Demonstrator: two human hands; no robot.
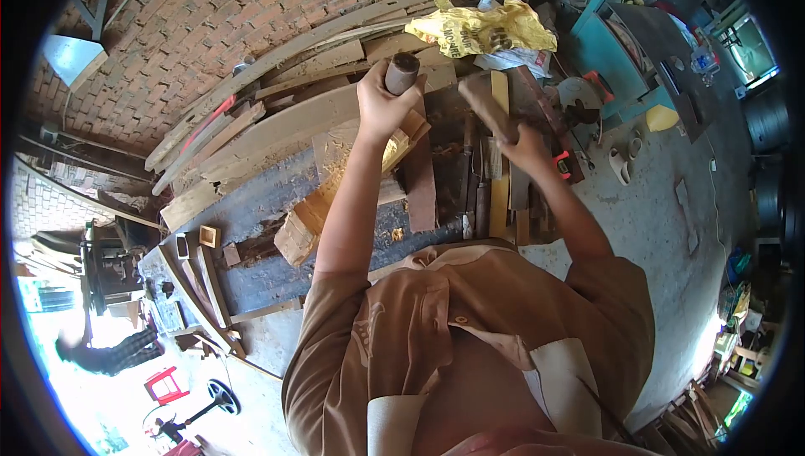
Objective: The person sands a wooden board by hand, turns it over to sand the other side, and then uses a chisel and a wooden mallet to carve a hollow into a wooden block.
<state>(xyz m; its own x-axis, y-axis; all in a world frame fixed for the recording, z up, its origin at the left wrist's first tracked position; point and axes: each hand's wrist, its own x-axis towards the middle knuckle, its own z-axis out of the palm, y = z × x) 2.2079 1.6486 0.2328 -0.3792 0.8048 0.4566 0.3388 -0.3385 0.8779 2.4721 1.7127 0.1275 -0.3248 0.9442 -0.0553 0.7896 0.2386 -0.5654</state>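
My left hand (381,108) is closed around the dark round wooden handle of a chisel (402,72), held upright over a pale wooden block (323,204) on the workbench (260,276). The chisel's blade is hidden behind my hand. Pale shavings lie on the block. My right hand (527,147) grips a wooden mallet (485,97), raised just to the right of the chisel handle and apart from it. My brown shirt fills the bottom of the view.
Long planks (277,116) lean along the brick wall behind the bench. A yellow plastic bag (486,28) lies at the back. A teal machine (625,58) and a circular saw (574,95) stand at the right. Another person (109,354) and a red stool (165,385) are at lower left.
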